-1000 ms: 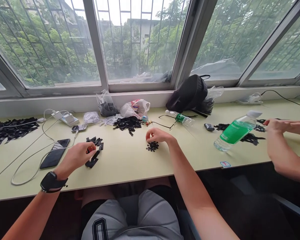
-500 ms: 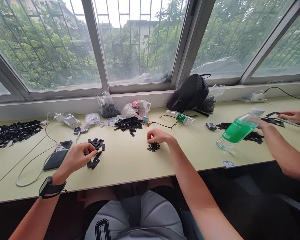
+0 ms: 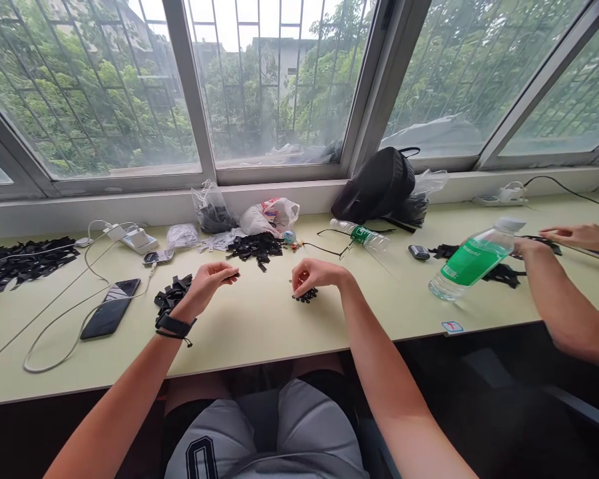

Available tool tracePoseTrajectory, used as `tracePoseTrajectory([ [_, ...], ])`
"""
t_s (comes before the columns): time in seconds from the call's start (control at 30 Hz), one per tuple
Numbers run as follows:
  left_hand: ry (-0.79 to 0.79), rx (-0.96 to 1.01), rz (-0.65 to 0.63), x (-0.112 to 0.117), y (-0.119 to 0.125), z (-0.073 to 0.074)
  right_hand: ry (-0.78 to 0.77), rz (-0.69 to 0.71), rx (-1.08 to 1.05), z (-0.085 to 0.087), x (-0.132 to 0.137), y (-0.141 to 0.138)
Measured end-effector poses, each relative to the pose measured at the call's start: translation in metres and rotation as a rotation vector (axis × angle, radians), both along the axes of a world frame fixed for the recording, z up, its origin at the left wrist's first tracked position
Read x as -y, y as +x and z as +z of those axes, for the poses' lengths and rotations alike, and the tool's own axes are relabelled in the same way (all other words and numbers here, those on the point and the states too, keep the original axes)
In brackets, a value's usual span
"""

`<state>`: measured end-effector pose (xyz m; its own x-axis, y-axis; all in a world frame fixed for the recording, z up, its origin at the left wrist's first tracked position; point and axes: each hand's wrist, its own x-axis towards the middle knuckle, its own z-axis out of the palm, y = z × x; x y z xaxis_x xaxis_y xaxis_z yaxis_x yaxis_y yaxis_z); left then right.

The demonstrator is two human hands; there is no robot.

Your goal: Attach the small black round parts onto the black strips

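Head view: two hands over small black parts on a pale green bench [image 3: 259,326].
Left hand [image 3: 207,283], raised just above the bench, has its fingers [image 3: 224,271] pinched narrow on a black strip [image 3: 233,275]. A pile of strips [image 3: 172,293] lies just beside its wrist, which bears a black watch [image 3: 174,324]. Right hand [image 3: 315,273] hovers over a small heap of black rings [image 3: 307,295] with fingers curled downward; whether they grip a ring cannot be told. A phone [image 3: 110,307] on a white cable lies left of the pile. Well apart to the right are a green-labelled water bottle [image 3: 472,259] and a co-worker's hands [image 3: 576,234].
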<state>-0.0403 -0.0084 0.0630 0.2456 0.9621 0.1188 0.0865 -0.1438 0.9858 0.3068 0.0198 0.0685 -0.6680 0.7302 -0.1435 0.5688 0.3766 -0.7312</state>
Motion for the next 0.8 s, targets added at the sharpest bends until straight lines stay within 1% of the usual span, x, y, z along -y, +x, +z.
tracePoseTrajectory([
  [0.07, -0.068, 0.045, -0.031, -0.010, 0.010, -0.009, -0.024, 0.043, 0.018, 0.002, 0.002, 0.000],
  [0.17, -0.116, 0.061, -0.092, -0.019, 0.019, -0.018, -0.033, 0.043, 0.042, 0.000, 0.001, -0.001],
  [0.23, -0.141, 0.069, -0.119, -0.023, 0.020, -0.023, -0.049, 0.034, 0.054, -0.001, 0.001, -0.001],
  [0.37, -0.169, 0.111, -0.124, -0.028, 0.018, -0.029, -0.069, -0.002, 0.089, -0.002, 0.000, -0.003],
  [0.43, -0.164, 0.120, -0.119, -0.029, 0.019, -0.032, -0.074, 0.004, 0.101, -0.002, 0.000, -0.006],
  [0.57, -0.117, 0.113, -0.089, -0.026, 0.024, -0.038, -0.052, 0.078, 0.087, -0.003, 0.002, -0.015],
  [0.7, -0.022, 0.040, -0.052, -0.021, 0.028, -0.041, 0.040, 0.126, 0.020, -0.007, 0.005, -0.034],
  [0.8, 0.024, 0.018, -0.040, -0.018, 0.027, -0.039, 0.111, 0.097, -0.063, -0.013, 0.006, -0.052],
])
